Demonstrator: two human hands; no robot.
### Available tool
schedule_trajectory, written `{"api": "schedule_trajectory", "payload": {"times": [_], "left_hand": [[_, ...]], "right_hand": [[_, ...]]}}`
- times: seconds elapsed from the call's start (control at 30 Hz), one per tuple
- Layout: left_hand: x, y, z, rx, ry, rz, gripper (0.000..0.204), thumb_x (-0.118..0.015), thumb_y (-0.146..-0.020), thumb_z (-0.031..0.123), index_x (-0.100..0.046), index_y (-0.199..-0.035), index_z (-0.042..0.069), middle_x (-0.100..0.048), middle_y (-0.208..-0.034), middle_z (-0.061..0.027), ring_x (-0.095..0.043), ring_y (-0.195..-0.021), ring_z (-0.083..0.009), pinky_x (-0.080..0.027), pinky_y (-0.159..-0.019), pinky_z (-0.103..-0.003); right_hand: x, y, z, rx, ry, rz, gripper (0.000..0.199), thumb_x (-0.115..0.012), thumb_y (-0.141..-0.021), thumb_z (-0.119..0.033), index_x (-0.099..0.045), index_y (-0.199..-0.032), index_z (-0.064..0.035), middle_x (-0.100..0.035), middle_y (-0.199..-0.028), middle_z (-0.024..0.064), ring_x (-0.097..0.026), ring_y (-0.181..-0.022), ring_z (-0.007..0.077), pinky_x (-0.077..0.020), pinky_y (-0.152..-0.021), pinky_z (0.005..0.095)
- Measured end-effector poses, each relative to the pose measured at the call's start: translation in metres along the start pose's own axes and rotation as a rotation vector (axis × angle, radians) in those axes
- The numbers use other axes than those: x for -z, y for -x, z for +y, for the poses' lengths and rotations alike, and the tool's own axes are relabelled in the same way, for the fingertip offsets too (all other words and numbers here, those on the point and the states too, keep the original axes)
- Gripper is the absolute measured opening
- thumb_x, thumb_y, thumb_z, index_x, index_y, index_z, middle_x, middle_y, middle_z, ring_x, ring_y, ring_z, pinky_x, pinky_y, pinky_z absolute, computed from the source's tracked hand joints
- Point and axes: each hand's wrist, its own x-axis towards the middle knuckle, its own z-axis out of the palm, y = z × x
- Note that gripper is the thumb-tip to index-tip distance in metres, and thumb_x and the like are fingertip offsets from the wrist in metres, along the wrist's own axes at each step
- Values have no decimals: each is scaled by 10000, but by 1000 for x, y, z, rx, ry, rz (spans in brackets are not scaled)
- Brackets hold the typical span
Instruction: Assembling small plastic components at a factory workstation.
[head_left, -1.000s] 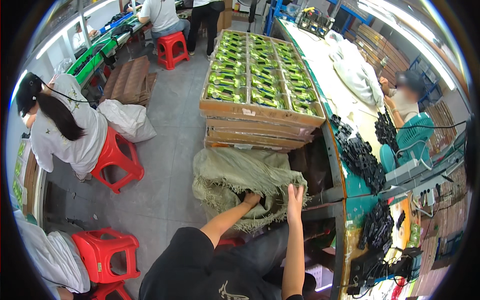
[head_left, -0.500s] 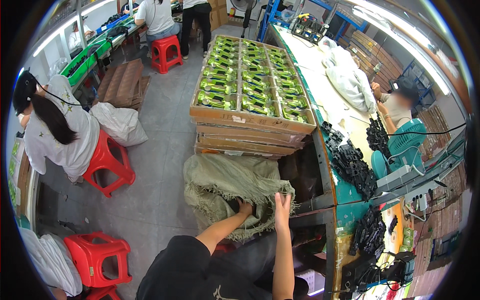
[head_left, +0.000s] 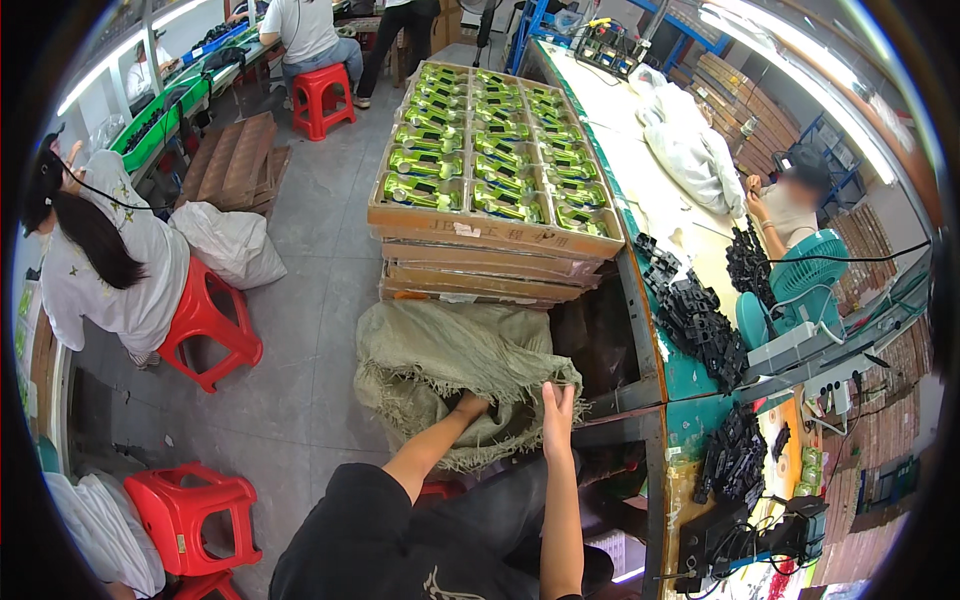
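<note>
Woven greenish sack [head_left: 440, 365] sits slumped on the grey floor [head_left: 300, 400], right in front of the person, just left of the tabletop [head_left: 690, 375] edge. Mouth of the sack is open toward the person. Left hand [head_left: 468, 406] is pushed into the sack opening, fingers buried in it; cannot tell if its grip is closed on anything. Right hand [head_left: 557, 420] is at the sack's right rim, fingers spread out flat and upright, pressing or holding the fabric edge; grip looks open, nothing clearly enclosed.

Just behind the sack: stack of flat cardboard trays [head_left: 490, 255], top tray full of rows of green parts [head_left: 480, 150]. Right of the sack, the tabletop with green surface carries piles of black plastic parts [head_left: 695, 320], a teal desk fan [head_left: 805, 280], cables and a power strip [head_left: 835, 375]. More black parts [head_left: 735, 455] nearer the person.

Left: a person in a white shirt [head_left: 110, 260] sits on a red stool [head_left: 205, 320]. White bag [head_left: 230, 245] on the floor beside that stool. Another red stool [head_left: 185, 515] at lower left. Far back, another seated person on a red stool [head_left: 320, 95]. A person [head_left: 790, 205] sits at the far side of the tabletop, right.
</note>
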Motion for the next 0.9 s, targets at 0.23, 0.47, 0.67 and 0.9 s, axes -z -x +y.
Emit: {"api": "schedule_trajectory", "payload": {"times": [0.23,0.47,0.67,0.9], "left_hand": [[2,9,-3,70,74,-32,541,-449,-817,348,-356,-1279,82,-291,-1349,-150,-240,-1246,-326,-201,-1024,-399],[24,-5,-8,149,21,-73,586,-502,-773,363,-368,-1271,85,-310,-1336,-152,-260,-1233,-330,-213,-1016,-405],[45,10,-23,208,-37,-88,626,-548,-735,375,-378,-1264,88,-327,-1326,-154,-277,-1223,-334,-224,-1009,-409],[53,29,-40,253,-109,-119,674,-601,-690,390,-390,-1256,91,-346,-1313,-156,-297,-1210,-339,-236,-1001,-415]], "right_hand": [[8,2,2,-51,8,-38,431,-484,-884,-261,-346,-1193,7,-434,-1194,117,-387,-1107,176,-268,-957,286],[9,2,1,0,11,-10,337,-483,-885,-227,-373,-1111,-3,-499,-1095,123,-452,-1020,167,-322,-898,279],[3,6,-1,-23,-27,30,349,-489,-883,-229,-368,-1119,-1,-496,-1102,130,-450,-1028,171,-318,-908,280],[14,8,14,26,-96,-11,456,-495,-881,-253,-314,-1193,26,-489,-1124,148,-447,-1056,187,-309,-927,292]]}}
